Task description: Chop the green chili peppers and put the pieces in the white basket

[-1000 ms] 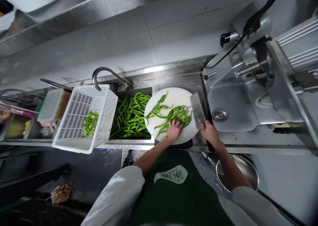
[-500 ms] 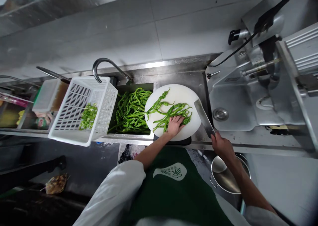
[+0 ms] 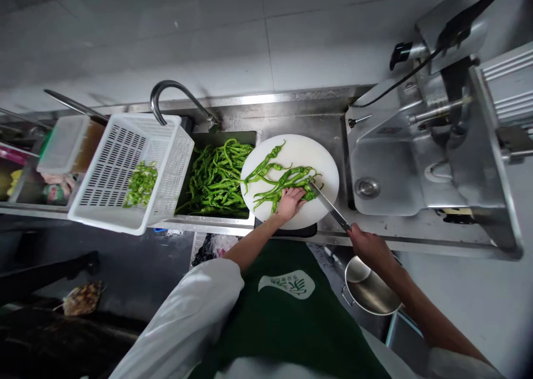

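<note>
On the round white board, green peppers in a loose bunch, partly under the left hand, seemingly to keep from rolling; whether closed around any of them, impossible to tell. Gripped in the right hand, a knife, with blade upright at the right end of the bunch and close to the left hand. Just left of the board, more peppers in a sink basin, probably for easy reach; beyond, green pieces in a white basket, perforated perhaps for draining.

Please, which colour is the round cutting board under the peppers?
White; the head view shows the cutting board best.
</note>
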Tool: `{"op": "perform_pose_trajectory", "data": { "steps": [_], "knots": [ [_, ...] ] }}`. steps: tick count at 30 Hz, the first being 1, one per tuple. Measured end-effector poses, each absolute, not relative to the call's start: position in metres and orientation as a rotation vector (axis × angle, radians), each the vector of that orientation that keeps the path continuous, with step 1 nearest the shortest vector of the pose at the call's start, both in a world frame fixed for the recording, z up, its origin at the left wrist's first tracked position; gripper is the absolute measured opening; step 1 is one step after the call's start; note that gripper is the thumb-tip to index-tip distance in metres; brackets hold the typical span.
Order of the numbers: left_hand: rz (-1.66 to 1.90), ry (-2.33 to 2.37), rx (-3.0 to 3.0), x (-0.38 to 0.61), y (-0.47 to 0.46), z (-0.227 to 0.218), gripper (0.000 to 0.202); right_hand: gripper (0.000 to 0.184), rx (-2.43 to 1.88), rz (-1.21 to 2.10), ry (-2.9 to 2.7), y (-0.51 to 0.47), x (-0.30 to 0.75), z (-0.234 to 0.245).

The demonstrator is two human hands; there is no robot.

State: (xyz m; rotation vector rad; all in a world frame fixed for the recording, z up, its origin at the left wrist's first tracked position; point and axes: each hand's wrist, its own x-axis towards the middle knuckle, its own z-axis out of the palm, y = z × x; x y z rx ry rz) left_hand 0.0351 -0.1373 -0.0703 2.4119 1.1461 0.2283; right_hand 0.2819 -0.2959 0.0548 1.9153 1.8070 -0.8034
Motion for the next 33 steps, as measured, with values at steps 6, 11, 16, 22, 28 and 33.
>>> {"op": "perform_pose_trajectory", "data": {
  "steps": [6,11,16,22,28,33],
  "knots": [
    [0.191,1.155,2.416,0.038,-0.134,-0.064,0.035,0.033,1.882,-0.851,1.759,-0.270,0.269,0.054],
    [0.109,1.149,2.411,0.038,-0.143,-0.052,0.035,0.036,1.890,-0.856,1.718,-0.256,0.255,0.031],
    [0.189,1.208,2.342,0.032,-0.127,-0.035,0.027,0.035,1.945,-0.861,1.723,-0.258,0.274,0.027],
    [0.216,1.329,2.365,0.024,-0.068,-0.030,0.032,0.037,2.085,-0.764,1.642,-0.257,0.278,0.028],
    [0.140,1.348,2.377,0.022,-0.068,-0.039,0.026,0.034,2.058,-0.720,1.750,-0.248,0.264,0.032],
    [0.157,1.326,2.402,0.021,-0.071,-0.042,0.035,0.032,1.985,-0.678,1.816,-0.241,0.263,0.033]
  ]
}}
